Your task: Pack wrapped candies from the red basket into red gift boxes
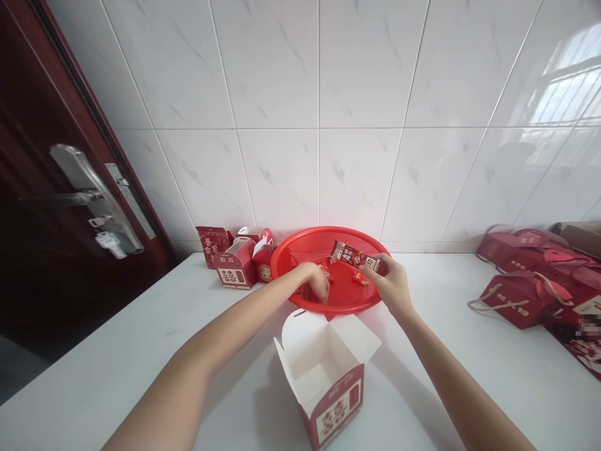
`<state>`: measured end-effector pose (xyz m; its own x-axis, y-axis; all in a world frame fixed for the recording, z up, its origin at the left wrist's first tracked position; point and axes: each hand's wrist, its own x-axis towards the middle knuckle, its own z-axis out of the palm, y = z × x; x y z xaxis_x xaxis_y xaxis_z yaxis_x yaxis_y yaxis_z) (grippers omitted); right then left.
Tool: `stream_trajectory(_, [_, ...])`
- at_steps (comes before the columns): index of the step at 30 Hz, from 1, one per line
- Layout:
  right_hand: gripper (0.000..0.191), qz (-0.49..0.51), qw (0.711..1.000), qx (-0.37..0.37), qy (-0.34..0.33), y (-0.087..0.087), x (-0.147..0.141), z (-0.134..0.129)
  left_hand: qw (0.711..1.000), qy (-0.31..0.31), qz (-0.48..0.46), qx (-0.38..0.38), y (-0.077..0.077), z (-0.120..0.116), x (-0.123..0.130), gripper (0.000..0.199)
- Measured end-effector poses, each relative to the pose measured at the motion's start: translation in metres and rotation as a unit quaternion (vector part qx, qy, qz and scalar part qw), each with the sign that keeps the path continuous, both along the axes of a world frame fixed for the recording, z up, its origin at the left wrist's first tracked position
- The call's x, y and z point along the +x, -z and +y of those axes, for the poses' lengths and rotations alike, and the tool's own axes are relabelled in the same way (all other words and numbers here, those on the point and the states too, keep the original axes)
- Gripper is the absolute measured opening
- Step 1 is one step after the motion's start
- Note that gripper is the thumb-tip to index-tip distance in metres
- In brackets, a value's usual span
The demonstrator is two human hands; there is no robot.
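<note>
Both hands reach into a red plastic basket [347, 300] standing against the tiled wall. In my right hand [389, 282], at the basket's right side, the fingers are closed on one end of a long red-brown snack packet [351, 255] with white lettering. My left hand [317, 285] dips in at the left with its fingers curled down; whatever they hold is hidden. Small red-wrapped sweets [360, 275] lie in the basket between the hands. Closer to me, in front of the basket, an open red and white gift box [335, 401] stands with its flaps spread and a bare white inside.
Several small red gift boxes [236, 266] stand at the back left near the wall. More red boxes with rope handles [519, 300] are at the right, beside a brown carton [580, 238]. A dark red door [37, 207] with a metal handle and keys is at the left.
</note>
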<state>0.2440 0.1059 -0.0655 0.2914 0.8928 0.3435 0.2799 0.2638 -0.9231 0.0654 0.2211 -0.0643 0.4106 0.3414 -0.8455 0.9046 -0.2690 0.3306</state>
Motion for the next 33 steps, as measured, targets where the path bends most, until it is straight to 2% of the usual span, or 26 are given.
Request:
stream_trajectory(6, [0.028, -0.008, 1.000, 0.010, -0.001, 0.000, 0.000, 0.000, 0.999, 0.011, -0.042, -0.024, -0.003, -0.002, -0.003, 0.020])
stream_trajectory(11, [0.028, -0.021, 1.000, 0.012, 0.010, -0.001, -0.001, -0.001, 0.988, -0.037, -0.143, 0.044, -0.009, -0.002, -0.010, 0.015])
stream_trajectory(16, [0.025, -0.021, 0.999, 0.015, 0.020, 0.000, -0.002, -0.001, 0.942, -0.105, -0.286, 0.143, -0.015, 0.000, -0.013, 0.011])
stream_trajectory(20, [0.025, -0.019, 0.999, 0.021, 0.030, 0.001, -0.002, 0.000, 0.903, -0.147, -0.358, 0.189, -0.015, 0.001, -0.012, 0.008])
stream_trajectory(29, [0.028, 0.008, 0.999, 0.020, 0.029, -0.001, -0.003, -0.002, 0.836, -0.236, -0.436, 0.236, -0.009, 0.005, -0.010, 0.015])
stream_trajectory(33, [0.028, 0.009, 0.999, 0.024, 0.031, -0.002, -0.004, -0.002, 0.820, -0.251, -0.447, 0.254, -0.010, 0.005, -0.010, 0.020])
